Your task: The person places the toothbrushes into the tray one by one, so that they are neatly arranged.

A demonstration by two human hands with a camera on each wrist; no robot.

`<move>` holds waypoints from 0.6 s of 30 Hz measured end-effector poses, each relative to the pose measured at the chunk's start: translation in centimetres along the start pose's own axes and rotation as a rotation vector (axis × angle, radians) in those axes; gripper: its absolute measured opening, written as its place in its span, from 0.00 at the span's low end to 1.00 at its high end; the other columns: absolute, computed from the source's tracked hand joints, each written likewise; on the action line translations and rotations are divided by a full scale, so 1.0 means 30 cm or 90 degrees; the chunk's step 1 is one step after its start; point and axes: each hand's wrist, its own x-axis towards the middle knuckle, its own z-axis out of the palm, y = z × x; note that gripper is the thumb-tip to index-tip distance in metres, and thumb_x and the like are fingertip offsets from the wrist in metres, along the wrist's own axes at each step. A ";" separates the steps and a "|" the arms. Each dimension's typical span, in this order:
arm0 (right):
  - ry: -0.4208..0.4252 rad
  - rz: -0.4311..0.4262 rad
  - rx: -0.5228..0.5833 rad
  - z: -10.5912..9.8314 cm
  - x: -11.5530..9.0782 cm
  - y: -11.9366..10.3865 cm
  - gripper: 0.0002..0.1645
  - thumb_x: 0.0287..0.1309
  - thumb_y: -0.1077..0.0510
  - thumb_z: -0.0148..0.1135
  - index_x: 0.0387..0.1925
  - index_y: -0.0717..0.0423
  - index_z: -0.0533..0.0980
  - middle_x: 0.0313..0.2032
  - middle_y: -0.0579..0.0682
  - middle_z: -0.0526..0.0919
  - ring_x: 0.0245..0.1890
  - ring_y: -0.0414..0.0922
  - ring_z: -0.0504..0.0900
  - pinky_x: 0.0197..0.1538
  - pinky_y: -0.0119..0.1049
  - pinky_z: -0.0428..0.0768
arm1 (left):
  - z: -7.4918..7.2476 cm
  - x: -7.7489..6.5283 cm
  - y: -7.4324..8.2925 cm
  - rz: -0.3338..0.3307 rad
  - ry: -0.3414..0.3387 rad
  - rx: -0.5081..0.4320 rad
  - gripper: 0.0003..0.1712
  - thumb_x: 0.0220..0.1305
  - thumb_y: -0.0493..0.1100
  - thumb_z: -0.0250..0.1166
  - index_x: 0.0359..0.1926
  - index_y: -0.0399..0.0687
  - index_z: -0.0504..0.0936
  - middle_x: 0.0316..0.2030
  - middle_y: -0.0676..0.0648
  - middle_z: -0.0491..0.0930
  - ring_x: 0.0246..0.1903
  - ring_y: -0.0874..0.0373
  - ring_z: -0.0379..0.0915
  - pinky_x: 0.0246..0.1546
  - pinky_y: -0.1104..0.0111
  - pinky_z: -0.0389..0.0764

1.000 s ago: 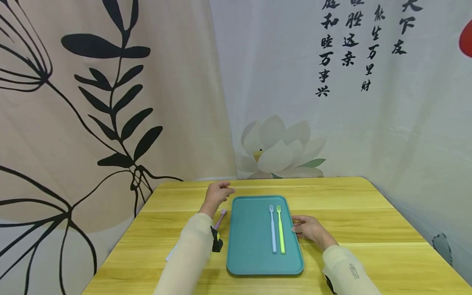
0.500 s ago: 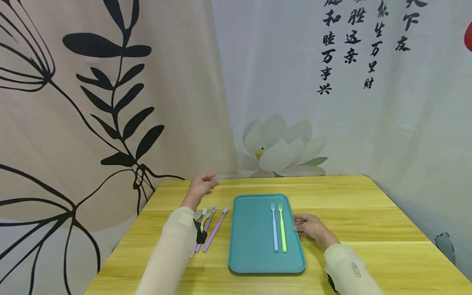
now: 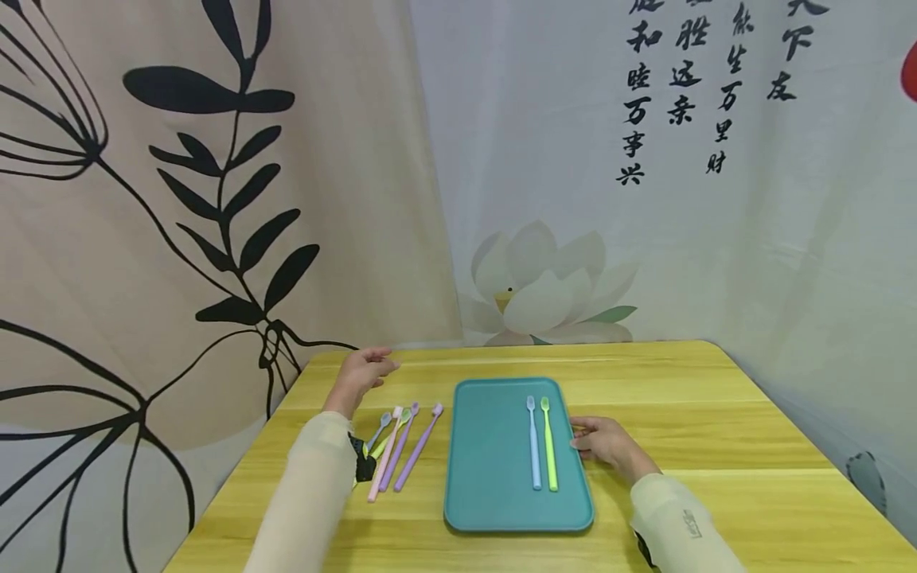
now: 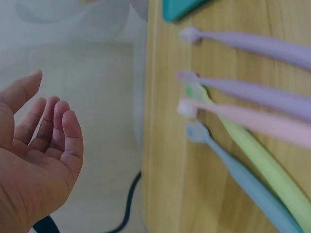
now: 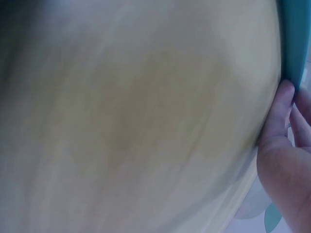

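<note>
My left hand [image 3: 360, 376] hovers over the table's far left with loosely bent fingers and holds nothing; the left wrist view shows its bare palm [image 4: 43, 174]. Close to that wrist lie several toothbrushes: a pink one [image 3: 384, 458], two purple ones [image 3: 419, 450] [image 4: 252, 90], a green one [image 4: 252, 150] and a blue one [image 4: 233, 167], some crossing. A teal tray [image 3: 487, 477] lies at the middle with a blue toothbrush [image 3: 533, 450] and a green toothbrush [image 3: 549, 454] side by side on it. My right hand [image 3: 609, 446] holds the tray's right rim [image 5: 294, 43] between thumb and fingers.
The wooden table [image 3: 716, 446] ends at a far edge against a hanging cloth [image 3: 372, 199] printed with plants and writing. My left sleeve [image 3: 301, 485] covers part of the table's left side and the lower ends of some toothbrushes.
My left hand has moved left from beside the tray's far corner, uncovering the loose toothbrushes. The right hand, the tray and its two toothbrushes stay as they were.
</note>
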 end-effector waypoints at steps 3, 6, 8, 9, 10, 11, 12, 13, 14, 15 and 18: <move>-0.004 -0.003 -0.009 -0.002 -0.004 0.000 0.31 0.60 0.73 0.62 0.65 0.71 0.68 0.47 0.62 0.77 0.42 0.47 0.79 0.44 0.40 0.83 | -0.028 -0.008 -0.029 -0.011 -0.001 0.006 0.28 0.69 0.41 0.63 0.67 0.40 0.71 0.59 0.38 0.72 0.57 0.44 0.70 0.56 0.54 0.74; -0.008 -0.005 -0.012 -0.003 -0.007 0.000 0.31 0.60 0.72 0.62 0.66 0.71 0.68 0.48 0.62 0.77 0.43 0.47 0.79 0.45 0.40 0.83 | -0.053 -0.016 -0.057 -0.023 -0.002 0.015 0.27 0.70 0.41 0.63 0.67 0.39 0.71 0.60 0.36 0.72 0.57 0.44 0.69 0.55 0.55 0.74; -0.009 -0.005 -0.014 -0.004 -0.009 -0.002 0.31 0.60 0.72 0.62 0.66 0.71 0.68 0.48 0.62 0.77 0.43 0.47 0.79 0.45 0.40 0.83 | -0.068 -0.021 -0.076 -0.030 -0.009 0.016 0.28 0.70 0.41 0.62 0.68 0.39 0.70 0.62 0.35 0.71 0.58 0.43 0.68 0.56 0.55 0.74; -0.005 -0.002 -0.011 -0.004 -0.008 -0.002 0.31 0.60 0.72 0.62 0.66 0.70 0.68 0.48 0.61 0.77 0.42 0.47 0.79 0.44 0.40 0.83 | -0.075 -0.023 -0.084 -0.030 -0.015 0.017 0.28 0.70 0.41 0.62 0.68 0.39 0.70 0.62 0.35 0.70 0.59 0.43 0.68 0.56 0.54 0.74; -0.005 0.000 -0.010 -0.005 -0.009 -0.003 0.31 0.60 0.72 0.62 0.66 0.71 0.68 0.48 0.61 0.77 0.42 0.47 0.79 0.44 0.40 0.83 | -0.081 -0.025 -0.094 -0.030 -0.021 0.020 0.28 0.70 0.41 0.62 0.68 0.39 0.70 0.63 0.35 0.70 0.59 0.43 0.68 0.57 0.53 0.73; -0.005 0.001 -0.008 -0.005 -0.009 -0.004 0.31 0.60 0.72 0.62 0.66 0.71 0.68 0.47 0.61 0.77 0.42 0.47 0.79 0.44 0.40 0.83 | -0.088 -0.028 -0.103 -0.030 -0.026 0.020 0.29 0.70 0.40 0.62 0.68 0.38 0.69 0.63 0.34 0.69 0.60 0.42 0.68 0.58 0.52 0.73; -0.004 0.002 -0.007 -0.005 -0.009 -0.005 0.31 0.60 0.73 0.62 0.65 0.71 0.68 0.47 0.61 0.77 0.42 0.47 0.79 0.44 0.40 0.83 | -0.094 -0.031 -0.112 -0.032 -0.029 0.020 0.29 0.70 0.40 0.62 0.68 0.38 0.69 0.64 0.34 0.69 0.60 0.41 0.68 0.58 0.52 0.72; -0.002 0.003 -0.004 -0.004 -0.007 -0.005 0.31 0.60 0.73 0.62 0.65 0.71 0.68 0.47 0.61 0.77 0.42 0.47 0.79 0.44 0.40 0.83 | -0.099 -0.034 -0.120 -0.034 -0.032 0.020 0.29 0.70 0.40 0.62 0.68 0.37 0.69 0.64 0.34 0.69 0.60 0.41 0.67 0.59 0.51 0.72; -0.001 0.004 -0.001 -0.004 -0.007 -0.005 0.31 0.60 0.73 0.62 0.65 0.71 0.68 0.46 0.61 0.77 0.42 0.47 0.79 0.44 0.40 0.83 | -0.104 -0.038 -0.128 -0.038 -0.034 0.021 0.28 0.70 0.40 0.62 0.68 0.37 0.70 0.64 0.34 0.68 0.61 0.41 0.67 0.59 0.50 0.71; 0.000 0.006 0.001 -0.003 -0.006 -0.006 0.31 0.60 0.73 0.62 0.65 0.71 0.68 0.46 0.61 0.77 0.41 0.47 0.79 0.44 0.40 0.83 | -0.108 -0.043 -0.135 -0.042 -0.036 0.025 0.28 0.69 0.40 0.63 0.68 0.37 0.70 0.64 0.33 0.69 0.61 0.40 0.68 0.59 0.50 0.71; -0.002 0.003 -0.002 -0.003 -0.005 -0.005 0.31 0.60 0.73 0.62 0.65 0.72 0.68 0.46 0.61 0.77 0.41 0.46 0.79 0.44 0.39 0.83 | -0.117 -0.055 -0.162 -0.058 -0.036 0.036 0.28 0.70 0.39 0.63 0.67 0.35 0.70 0.63 0.33 0.70 0.60 0.40 0.68 0.58 0.50 0.72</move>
